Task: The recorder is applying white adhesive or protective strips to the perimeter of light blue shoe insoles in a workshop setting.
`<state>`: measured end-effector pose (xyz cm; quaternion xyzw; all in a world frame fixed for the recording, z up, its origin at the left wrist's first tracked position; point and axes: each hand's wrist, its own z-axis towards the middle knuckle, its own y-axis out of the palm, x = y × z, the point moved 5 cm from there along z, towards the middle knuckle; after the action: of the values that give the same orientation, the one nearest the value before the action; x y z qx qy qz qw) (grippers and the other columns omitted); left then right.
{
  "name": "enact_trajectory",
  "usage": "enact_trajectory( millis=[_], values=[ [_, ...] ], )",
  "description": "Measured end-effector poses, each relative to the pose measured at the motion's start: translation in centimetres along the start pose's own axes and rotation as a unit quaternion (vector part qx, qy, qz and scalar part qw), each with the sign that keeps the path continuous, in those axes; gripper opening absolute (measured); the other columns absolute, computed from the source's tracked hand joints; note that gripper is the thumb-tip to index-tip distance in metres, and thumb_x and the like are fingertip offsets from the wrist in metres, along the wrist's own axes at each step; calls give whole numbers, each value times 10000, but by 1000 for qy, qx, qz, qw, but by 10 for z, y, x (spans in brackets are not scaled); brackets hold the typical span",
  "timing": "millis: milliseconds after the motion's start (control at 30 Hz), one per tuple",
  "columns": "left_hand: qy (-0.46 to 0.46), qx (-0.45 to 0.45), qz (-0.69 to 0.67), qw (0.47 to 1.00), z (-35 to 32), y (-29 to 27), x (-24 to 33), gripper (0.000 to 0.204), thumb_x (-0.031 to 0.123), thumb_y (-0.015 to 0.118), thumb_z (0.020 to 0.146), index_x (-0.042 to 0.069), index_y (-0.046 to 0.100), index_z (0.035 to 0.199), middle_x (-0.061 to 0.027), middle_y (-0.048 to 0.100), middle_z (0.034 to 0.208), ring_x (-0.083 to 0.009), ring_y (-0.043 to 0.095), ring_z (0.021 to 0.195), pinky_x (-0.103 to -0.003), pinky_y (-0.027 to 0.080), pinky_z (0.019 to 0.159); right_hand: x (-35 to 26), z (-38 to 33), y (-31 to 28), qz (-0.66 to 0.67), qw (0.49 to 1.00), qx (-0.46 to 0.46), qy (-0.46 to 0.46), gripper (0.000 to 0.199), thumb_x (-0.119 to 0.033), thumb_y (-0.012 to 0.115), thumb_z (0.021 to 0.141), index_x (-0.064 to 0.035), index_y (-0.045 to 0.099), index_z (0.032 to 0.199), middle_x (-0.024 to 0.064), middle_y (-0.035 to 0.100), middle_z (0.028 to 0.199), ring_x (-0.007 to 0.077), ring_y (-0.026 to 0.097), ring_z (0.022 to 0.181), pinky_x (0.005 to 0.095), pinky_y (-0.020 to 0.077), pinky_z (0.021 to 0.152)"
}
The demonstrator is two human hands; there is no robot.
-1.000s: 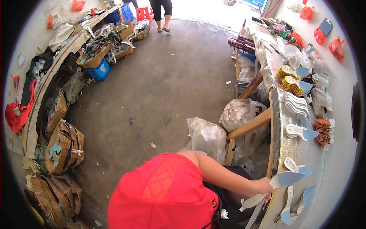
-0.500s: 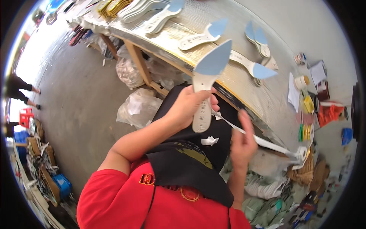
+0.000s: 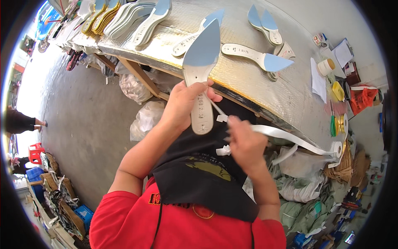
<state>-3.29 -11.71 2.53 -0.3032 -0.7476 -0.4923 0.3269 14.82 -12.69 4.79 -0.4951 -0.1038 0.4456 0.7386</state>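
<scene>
My left hand (image 3: 182, 106) grips a pointed shoe insole (image 3: 202, 66), pale blue at the toe and cream at the heel, held upright over my lap. My right hand (image 3: 244, 141) pinches a white tape strip (image 3: 290, 139) that runs from the insole's heel to a tape roll (image 3: 338, 150) at the right. A black apron (image 3: 199, 174) covers my lap under both hands. Small white tape scraps lie on it.
A foil-covered workbench (image 3: 248, 79) holds more insoles (image 3: 257, 56), a stack of insoles (image 3: 128, 16) at its far end, paper sheets and tape rolls (image 3: 338, 91). Plastic bags (image 3: 145, 118) sit under the bench. Another person's legs (image 3: 20, 122) stand at left near cardboard boxes (image 3: 62, 199).
The view has swung from the floor and bench to my lap. The insole has come up in my left hand, and my right hand has closed on the white tape.
</scene>
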Motion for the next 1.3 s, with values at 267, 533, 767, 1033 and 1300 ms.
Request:
enact_trajectory(
  millis=[267,533,767,1033,1300],
  values=[
    [4,-21,17,1000,18,19,9,238,73,504,879,-70,521,1068,-71,562,754,-167,569,636,-339,538,643,-23,-17,29,-92,994,-27,-43,423,-132,616,734,24,622,1127,12,456,658,112,469,407,269,362,379],
    [24,-44,57,997,28,43,13,242,77,508,875,-70,518,1067,-68,553,737,-155,554,620,-329,524,613,-21,-14,41,-71,997,-16,-4,349,-128,631,816,47,614,1117,28,474,642,137,487,425,283,381,400],
    [149,11,-122,981,31,49,-3,335,175,511,959,-23,436,1218,-78,594,896,-166,594,811,-360,510,791,25,5,38,467,822,109,306,150,-158,552,961,-29,628,953,30,598,688,60,443,475,212,340,448],
    [31,-89,509,855,-15,57,9,233,206,635,925,-26,620,921,-100,656,823,-163,631,754,-305,504,667,106,32,-11,462,818,17,343,187,-149,560,956,13,651,975,-16,578,665,25,446,572,205,354,514],
    [136,-248,544,790,24,58,16,259,227,613,923,-3,645,1037,-113,637,776,-181,602,706,-308,473,671,97,57,-37,128,992,-4,-8,236,-24,614,749,-80,637,978,64,585,757,258,597,587,331,453,508]
  ],
)
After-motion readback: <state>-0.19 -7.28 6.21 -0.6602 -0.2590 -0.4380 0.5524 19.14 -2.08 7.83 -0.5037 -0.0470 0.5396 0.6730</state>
